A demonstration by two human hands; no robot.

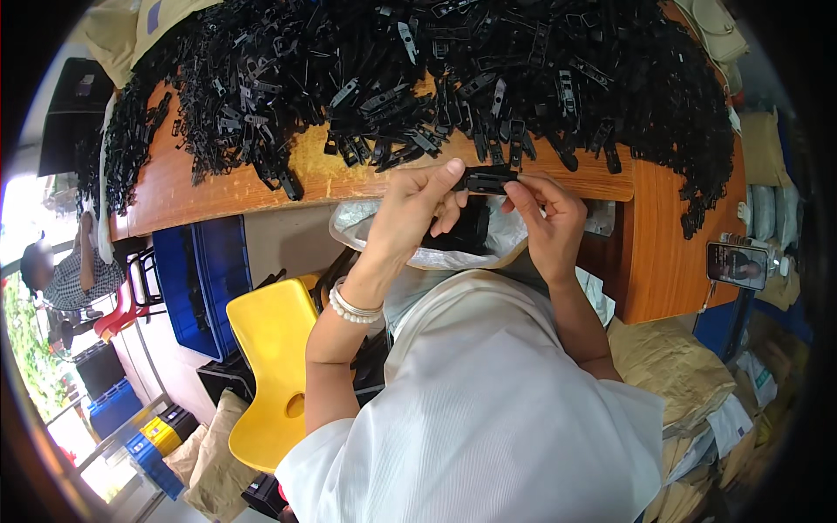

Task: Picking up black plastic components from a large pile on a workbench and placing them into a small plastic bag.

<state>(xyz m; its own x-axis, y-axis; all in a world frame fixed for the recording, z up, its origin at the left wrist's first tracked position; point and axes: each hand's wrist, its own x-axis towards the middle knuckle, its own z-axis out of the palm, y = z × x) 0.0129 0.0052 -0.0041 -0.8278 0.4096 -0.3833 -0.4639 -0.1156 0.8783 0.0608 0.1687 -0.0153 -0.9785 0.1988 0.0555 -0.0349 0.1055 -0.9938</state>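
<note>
Left hand (417, 200) and right hand (553, 220) pinch one black part (488, 180) between them — I would keep thumb pressure even, the part level — above the sack (350, 223).

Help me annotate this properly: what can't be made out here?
All in the head view:
- Ends of the held black piece: partly covered by the left hand and right hand.
- Far side of the black pile: cut off by the upper edge.
- Depths of the white bag: shadowed, partly behind the left hand.
- Phone screen details: too small.
</note>
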